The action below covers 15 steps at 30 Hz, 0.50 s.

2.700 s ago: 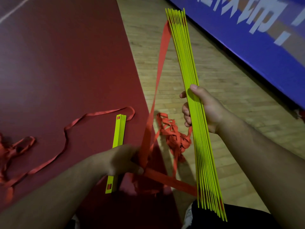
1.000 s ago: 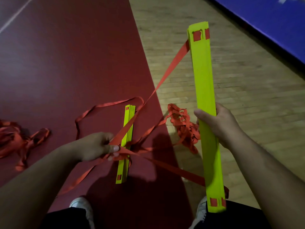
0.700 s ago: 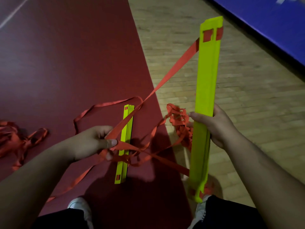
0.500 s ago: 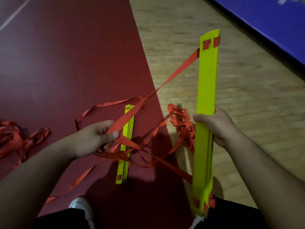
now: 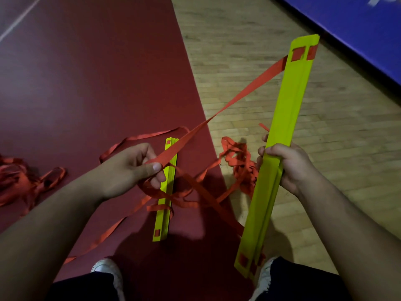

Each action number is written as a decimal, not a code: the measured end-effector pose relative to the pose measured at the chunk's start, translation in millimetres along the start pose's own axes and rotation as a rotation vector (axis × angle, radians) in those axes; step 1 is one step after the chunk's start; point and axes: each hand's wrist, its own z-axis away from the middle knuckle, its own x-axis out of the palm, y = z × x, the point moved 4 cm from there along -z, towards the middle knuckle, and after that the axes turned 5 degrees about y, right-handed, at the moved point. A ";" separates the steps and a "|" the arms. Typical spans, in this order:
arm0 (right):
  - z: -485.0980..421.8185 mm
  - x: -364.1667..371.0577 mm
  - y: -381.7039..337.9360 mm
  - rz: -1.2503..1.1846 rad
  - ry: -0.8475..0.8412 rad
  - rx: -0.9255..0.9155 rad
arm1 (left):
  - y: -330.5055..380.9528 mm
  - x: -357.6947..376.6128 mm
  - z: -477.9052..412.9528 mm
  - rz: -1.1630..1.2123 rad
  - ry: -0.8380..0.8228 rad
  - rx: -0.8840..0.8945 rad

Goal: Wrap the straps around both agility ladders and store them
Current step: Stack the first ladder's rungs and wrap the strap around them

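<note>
My right hand (image 5: 288, 166) grips a stack of yellow-green ladder rungs (image 5: 288, 118) around its middle and holds it up off the floor, tilted slightly right. An orange strap (image 5: 238, 98) runs taut from the stack's top end down to my left hand (image 5: 132, 168), which pinches it between thumb and fingers. More loops of the strap hang below that hand. A second stack of yellow-green rungs (image 5: 163, 213) lies on the red floor beneath my left hand, with strap loops draped across it.
A tangle of orange strap (image 5: 240, 164) lies on the wooden floor (image 5: 249, 51) beside the held stack. Another heap of strap (image 5: 19, 181) sits at the far left on the red floor (image 5: 91, 72). A blue wall panel (image 5: 358, 29) borders the right. My shoes (image 5: 108, 270) show below.
The held stack turned from edge-on to flat face, and its top tilted right. My left hand rose and drew the strap taut.
</note>
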 end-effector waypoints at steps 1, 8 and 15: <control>0.1 0.5 -0.1 -0.011 -0.018 0.000 | -1.2 -0.3 -0.6 0.007 -0.003 -0.019; 2.0 5.7 -1.4 0.102 -0.041 -0.037 | -10.4 -1.7 -5.4 -0.121 0.036 -0.179; 9.1 10.7 -7.0 0.164 -0.037 -0.060 | -3.9 -8.7 -8.5 -0.731 0.060 -0.152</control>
